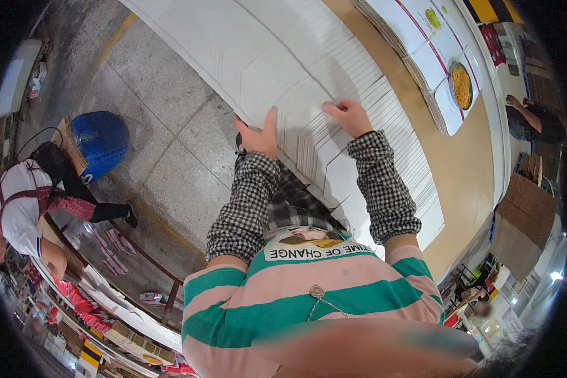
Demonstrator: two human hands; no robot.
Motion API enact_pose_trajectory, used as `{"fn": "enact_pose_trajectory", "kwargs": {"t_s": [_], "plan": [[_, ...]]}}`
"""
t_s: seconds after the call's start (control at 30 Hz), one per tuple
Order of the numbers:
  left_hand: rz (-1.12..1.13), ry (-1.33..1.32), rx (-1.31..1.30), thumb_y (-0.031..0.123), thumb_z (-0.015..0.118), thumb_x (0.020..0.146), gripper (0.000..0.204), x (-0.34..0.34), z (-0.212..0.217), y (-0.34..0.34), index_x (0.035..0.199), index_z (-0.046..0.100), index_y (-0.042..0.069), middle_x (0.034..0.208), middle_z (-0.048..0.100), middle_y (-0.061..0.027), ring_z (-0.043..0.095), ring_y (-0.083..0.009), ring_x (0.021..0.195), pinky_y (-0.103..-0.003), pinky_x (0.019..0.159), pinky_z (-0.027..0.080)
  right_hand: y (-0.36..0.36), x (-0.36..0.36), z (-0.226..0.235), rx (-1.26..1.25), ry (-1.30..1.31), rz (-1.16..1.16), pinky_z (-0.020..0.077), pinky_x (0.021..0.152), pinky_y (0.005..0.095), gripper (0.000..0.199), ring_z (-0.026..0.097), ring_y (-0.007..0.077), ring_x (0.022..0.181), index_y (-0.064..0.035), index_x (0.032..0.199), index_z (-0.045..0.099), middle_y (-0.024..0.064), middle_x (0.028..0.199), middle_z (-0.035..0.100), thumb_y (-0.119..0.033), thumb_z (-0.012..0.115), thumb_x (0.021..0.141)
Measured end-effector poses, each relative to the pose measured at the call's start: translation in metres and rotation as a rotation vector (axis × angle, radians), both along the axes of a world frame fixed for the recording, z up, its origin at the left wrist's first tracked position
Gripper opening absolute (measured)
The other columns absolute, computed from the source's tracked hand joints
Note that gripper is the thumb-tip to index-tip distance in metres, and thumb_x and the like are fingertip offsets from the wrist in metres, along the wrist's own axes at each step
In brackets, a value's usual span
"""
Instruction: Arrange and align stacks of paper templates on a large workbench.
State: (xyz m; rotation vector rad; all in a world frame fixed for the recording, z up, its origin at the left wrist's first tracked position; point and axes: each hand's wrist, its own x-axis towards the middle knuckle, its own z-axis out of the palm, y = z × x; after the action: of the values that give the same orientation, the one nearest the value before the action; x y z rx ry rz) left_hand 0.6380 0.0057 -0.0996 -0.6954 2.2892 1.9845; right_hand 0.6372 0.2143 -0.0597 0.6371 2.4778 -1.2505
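Long overlapping rows of flat white card blanks (277, 75), with cut, angled ends, run across the table under both hands. My left hand (258, 135) is at the left edge of these blanks. Its thumb is spread away from the fingers and points up over the top sheet, while the fingers reach the outer edge and are partly hidden. To its right, my right hand (353, 118) rests on the fanned layers with fingers curled in and thumb stretched leftward. Whether a sheet edge is between those fingertips cannot be made out. Checked sleeve covers are on both forearms.
A stack of printed cards (444, 69) with a food picture lies on the tan tabletop (460, 183) at right. On the left stand a blue chair (101, 142) and a co-worker (28, 195) bending at a bench with red packages. Another person (535, 120) is at far right.
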Motion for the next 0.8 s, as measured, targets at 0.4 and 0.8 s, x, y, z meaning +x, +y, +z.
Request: {"fn": "enact_pose_trajectory", "kwargs": {"t_s": [0.4, 0.8], "plan": [[0.052, -0.050, 0.142, 0.033, 0.068, 0.073, 0.076, 0.011, -0.023, 0.007, 0.123, 0.029, -0.009, 0.116, 0.049, -0.0201, 0.049, -0.0267, 0.106, -0.033, 0.090, 0.037, 0.010, 0.014, -0.009, -0.147, -0.020, -0.062, 0.0317, 0.050, 0.0253, 0.035, 0.035, 0.0088, 0.055, -0.0032, 0.062, 0.045, -0.0017, 0.056, 0.038, -0.027, 0.067, 0.073], [-0.004, -0.213, 0.003, 0.039, 0.069, 0.069, 0.091, 0.009, -0.006, 0.003, 0.129, 0.020, -0.008, 0.120, 0.046, -0.0230, 0.045, -0.0294, 0.111, -0.035, 0.094, 0.034, 0.013, 0.014, -0.011, -0.127, 0.001, -0.015, 0.0322, 0.052, 0.0256, 0.033, 0.036, 0.0089, 0.057, -0.0019, 0.065, 0.049, -0.0011, 0.058, 0.040, -0.028, 0.067, 0.073]]}}
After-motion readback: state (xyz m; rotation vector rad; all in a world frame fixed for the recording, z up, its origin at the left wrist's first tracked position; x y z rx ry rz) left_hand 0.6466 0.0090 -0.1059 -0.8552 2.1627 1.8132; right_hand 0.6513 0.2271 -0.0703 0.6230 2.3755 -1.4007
